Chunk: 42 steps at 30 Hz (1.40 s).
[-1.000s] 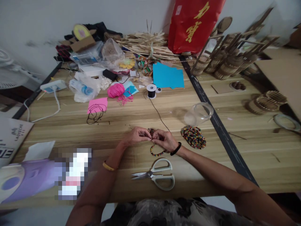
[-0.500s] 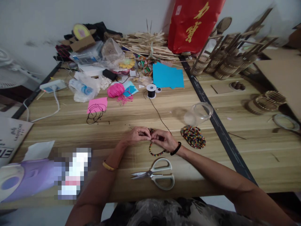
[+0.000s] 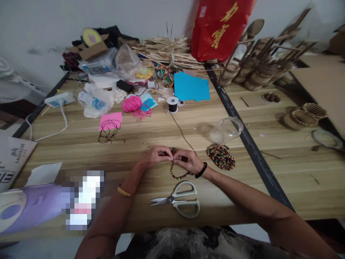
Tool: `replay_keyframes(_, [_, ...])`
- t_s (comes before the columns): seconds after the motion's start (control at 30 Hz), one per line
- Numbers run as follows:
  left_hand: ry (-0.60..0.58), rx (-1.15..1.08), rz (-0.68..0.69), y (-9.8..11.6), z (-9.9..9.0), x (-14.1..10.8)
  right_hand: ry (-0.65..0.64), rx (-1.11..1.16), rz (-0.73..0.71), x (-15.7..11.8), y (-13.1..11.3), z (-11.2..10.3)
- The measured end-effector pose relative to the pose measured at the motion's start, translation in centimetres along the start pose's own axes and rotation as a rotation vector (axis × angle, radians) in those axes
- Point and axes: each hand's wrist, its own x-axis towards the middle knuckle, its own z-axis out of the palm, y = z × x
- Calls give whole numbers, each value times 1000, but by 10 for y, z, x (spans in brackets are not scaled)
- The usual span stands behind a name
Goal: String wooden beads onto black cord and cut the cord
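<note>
My left hand (image 3: 159, 154) and my right hand (image 3: 188, 160) meet over the table, fingertips pinched together. Between them is a string of multicoloured beads (image 3: 180, 176), looping below the fingers and partly hidden behind them. Exactly which part of the string each pinch grips is too small to see clearly. A black cord (image 3: 181, 131) runs from a spool (image 3: 172, 104) down behind my right hand. To the right of that hand lies a coiled pile of similar beads (image 3: 221, 157). Scissors (image 3: 175, 199) with white handles lie nearer to me, blades pointing left.
A clear jar (image 3: 226, 130) lies beyond the bead pile. Pink yarn (image 3: 132, 104), blue paper (image 3: 191, 87) and a pink sheet (image 3: 110, 121) with black cord sit farther back. At left are a blurred-out phone-like object (image 3: 84, 199) and a purple item (image 3: 37, 205). Bamboo pieces (image 3: 258, 72) stand back right.
Both hands keep the same pinched pose on the bead string. The whole view has shifted very slightly; nothing else visibly differs.
</note>
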Motion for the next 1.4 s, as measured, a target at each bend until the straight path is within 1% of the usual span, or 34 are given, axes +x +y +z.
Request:
replay_keyframes(0.07, [15, 3, -8, -1, 0, 0, 6, 5, 15, 0, 0, 0])
replay_keyframes(0.2, [24, 32, -15, -1, 2, -1, 12, 66, 99, -1, 3, 2])
replay_keyframes(0.37, [49, 35, -29, 1, 2, -2, 26, 125, 144, -1, 3, 3])
replay_keyframes(0.43, [92, 31, -36, 3, 0, -2, 25, 138, 159, -1, 3, 3])
replay_keyframes(0.57, [226, 36, -49, 5, -5, -3, 38, 104, 145, -1, 5, 2])
replay_keyframes(0.73, [297, 145, -34, 5, -11, -4, 60, 54, 100, -1, 7, 2])
replay_keyframes(0.83, [300, 247, -34, 3, -12, -4, 76, 78, 123, -1, 5, 3])
replay_keyframes(0.97, [273, 334, -10, 2, -11, -5, 105, 136, 188, -1, 3, 4])
replay_keyframes(1.1, [234, 406, -3, 5, -9, -5, 125, 138, 206, -1, 3, 5])
replay_keyframes(1.4, [207, 419, 0, 4, -9, -5, 125, 100, 209, -1, 3, 4])
